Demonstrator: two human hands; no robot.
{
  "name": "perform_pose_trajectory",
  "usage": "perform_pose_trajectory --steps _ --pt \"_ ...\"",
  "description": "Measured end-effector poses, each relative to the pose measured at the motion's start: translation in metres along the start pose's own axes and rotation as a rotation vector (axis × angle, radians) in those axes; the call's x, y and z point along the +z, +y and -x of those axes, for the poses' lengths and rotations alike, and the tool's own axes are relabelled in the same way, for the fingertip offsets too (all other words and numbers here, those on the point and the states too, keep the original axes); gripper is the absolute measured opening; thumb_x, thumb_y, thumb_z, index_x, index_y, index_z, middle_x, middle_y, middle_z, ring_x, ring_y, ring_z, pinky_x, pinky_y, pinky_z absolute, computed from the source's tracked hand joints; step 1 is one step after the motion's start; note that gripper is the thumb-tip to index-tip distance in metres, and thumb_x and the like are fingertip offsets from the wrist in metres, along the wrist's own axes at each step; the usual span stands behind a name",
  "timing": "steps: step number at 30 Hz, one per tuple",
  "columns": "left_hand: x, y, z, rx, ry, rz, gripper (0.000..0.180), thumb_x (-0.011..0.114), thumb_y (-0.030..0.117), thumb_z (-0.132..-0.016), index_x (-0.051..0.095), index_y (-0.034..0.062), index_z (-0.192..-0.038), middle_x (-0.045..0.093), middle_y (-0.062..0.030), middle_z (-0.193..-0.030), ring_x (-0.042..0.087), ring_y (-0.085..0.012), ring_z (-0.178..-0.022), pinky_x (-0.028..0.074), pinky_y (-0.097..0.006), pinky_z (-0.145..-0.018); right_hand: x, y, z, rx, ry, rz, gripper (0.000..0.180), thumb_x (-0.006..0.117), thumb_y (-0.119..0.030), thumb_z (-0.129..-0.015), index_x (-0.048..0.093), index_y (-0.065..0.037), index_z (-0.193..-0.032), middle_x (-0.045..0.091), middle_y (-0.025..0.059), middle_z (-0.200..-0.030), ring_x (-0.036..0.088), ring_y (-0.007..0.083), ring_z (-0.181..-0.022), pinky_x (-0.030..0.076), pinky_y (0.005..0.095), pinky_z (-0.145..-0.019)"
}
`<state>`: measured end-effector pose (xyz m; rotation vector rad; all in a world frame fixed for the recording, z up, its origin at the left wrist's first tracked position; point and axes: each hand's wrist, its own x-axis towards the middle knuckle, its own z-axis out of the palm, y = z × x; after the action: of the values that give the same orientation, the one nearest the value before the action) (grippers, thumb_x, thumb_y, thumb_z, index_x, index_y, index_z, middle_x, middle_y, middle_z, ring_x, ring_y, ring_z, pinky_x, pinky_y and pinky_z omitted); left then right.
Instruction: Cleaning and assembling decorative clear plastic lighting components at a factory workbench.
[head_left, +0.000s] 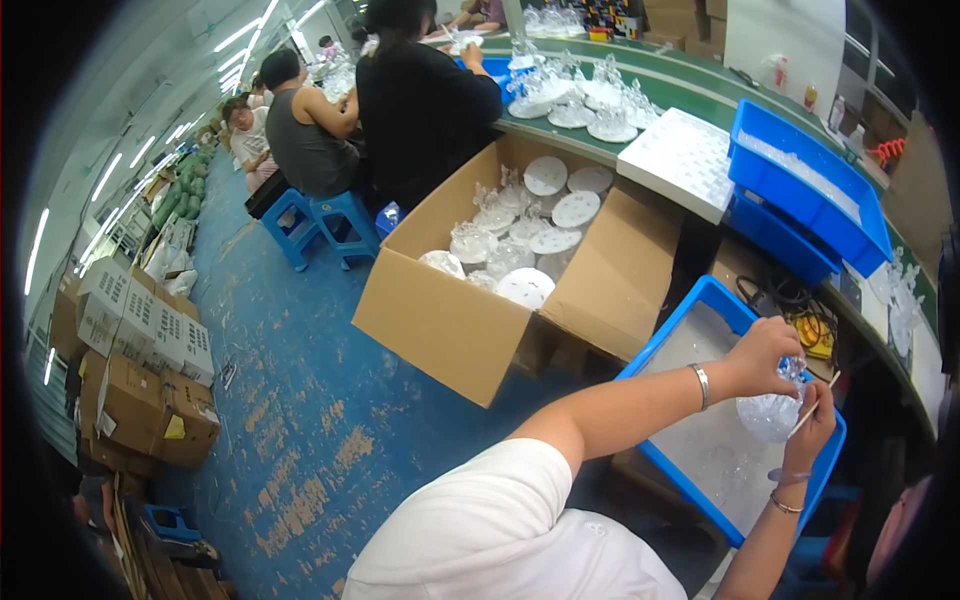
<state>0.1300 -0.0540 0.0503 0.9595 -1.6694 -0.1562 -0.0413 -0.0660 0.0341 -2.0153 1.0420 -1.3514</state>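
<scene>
My left hand [762, 358] is closed on the top of a clear plastic piece with a round, whitish, shiny base [768, 418]. Between the fingers of my right hand [812, 430] is a thin pale stick [830, 384], slanting across the piece's right side. Whether the right fingers also touch the piece cannot be made out. Both hands are over a blue tray [668, 350] with a greyish-white bottom layer.
An open cardboard box [440, 325] holds several clear pieces with white discs. Behind it, a green bench [690, 85] carries similar pieces, a white foam block [678, 155] and stacked blue bins [800, 175]. Black cables [775, 298] lie near the tray. People sit on blue stools [345, 225] farther left.
</scene>
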Motion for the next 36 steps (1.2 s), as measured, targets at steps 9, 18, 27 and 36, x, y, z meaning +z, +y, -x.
perform_pose_trajectory --steps 9,18,27,36 --pt "-0.017 -0.013 -0.003 -0.108 -0.299 0.092 0.031 0.075 0.035 -0.056 0.067 0.0105 -0.072 0.060 -0.0083 -0.070 0.056 -0.0256 -0.070 0.043 -0.034 -0.064 0.010 -0.027 0.001 0.116 -0.109 -0.064 0.015 0.054 -0.015 -0.085 0.056 0.000 -0.088 0.053 0.0025 -0.082 0.048 0.0088 -0.075 0.040 0.0213 -0.064" --pt "-0.019 0.006 -0.010 -0.399 -0.366 0.283 0.031 0.072 0.003 -0.065 0.063 -0.0003 -0.095 0.063 -0.0049 -0.079 0.057 -0.0058 -0.069 0.046 -0.017 -0.061 0.015 -0.032 -0.003 0.027 0.002 -0.192 0.020 0.051 -0.020 -0.087 0.059 -0.002 -0.086 0.054 0.0027 -0.071 0.046 0.0076 -0.064 0.038 0.0197 -0.057" --pt "-0.036 0.001 -0.007 -0.347 0.060 0.300 0.018 0.073 0.008 -0.068 0.065 -0.0001 -0.081 0.063 -0.0063 -0.073 0.057 -0.0071 -0.064 0.045 -0.017 -0.057 0.003 -0.022 -0.009 0.148 0.308 -0.494 0.039 0.034 -0.037 -0.091 0.050 -0.003 -0.102 0.051 0.0028 -0.070 0.045 0.0063 -0.061 0.040 0.0184 -0.056" --pt "-0.040 0.001 -0.004 -0.196 -0.002 0.302 0.011 0.071 0.011 -0.071 0.065 0.0015 -0.070 0.061 -0.0055 -0.063 0.057 -0.0092 -0.056 0.042 -0.018 -0.050 -0.005 -0.010 -0.017 0.332 0.296 -0.595 0.031 0.040 -0.031 -0.091 0.048 -0.007 -0.072 0.046 0.0027 -0.053 0.044 0.0083 -0.050 0.038 0.0202 -0.048"
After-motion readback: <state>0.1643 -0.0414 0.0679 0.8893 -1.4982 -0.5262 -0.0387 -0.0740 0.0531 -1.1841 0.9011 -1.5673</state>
